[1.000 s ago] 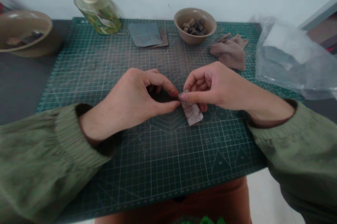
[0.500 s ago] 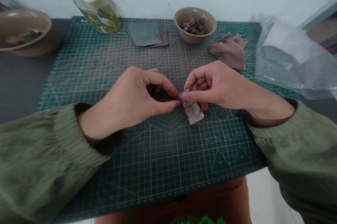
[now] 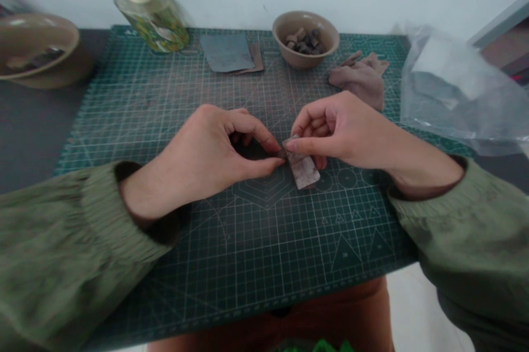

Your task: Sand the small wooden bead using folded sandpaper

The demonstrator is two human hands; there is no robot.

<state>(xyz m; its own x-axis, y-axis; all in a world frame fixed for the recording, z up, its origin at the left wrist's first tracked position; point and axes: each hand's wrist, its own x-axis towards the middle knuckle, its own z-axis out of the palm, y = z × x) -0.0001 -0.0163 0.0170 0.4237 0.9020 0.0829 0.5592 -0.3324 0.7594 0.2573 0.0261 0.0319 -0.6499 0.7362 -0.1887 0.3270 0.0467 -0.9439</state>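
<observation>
Between thumb and fingers, my right hand (image 3: 330,126) grips a small worn strip (image 3: 305,171), greyish with brown stains, its lower end slanting down to the right. My left hand (image 3: 223,145) is pinched around a small dark piece (image 3: 282,153), mostly hidden by the fingertips, which touches or nearly touches the strip's left edge. Both hands are over the middle of a green cutting mat (image 3: 264,253).
Behind the hands are grey-blue sheets (image 3: 227,53), a bowl (image 3: 281,24) of small pieces and a crumpled cloth (image 3: 359,79). A bottle (image 3: 159,24) and larger bowl (image 3: 76,46) stand at left, a plastic bag (image 3: 463,87) at right.
My right hand and the strip have shifted slightly upward, and the strip is tilted a little differently. My left hand has hardly moved and keeps its pinch.
</observation>
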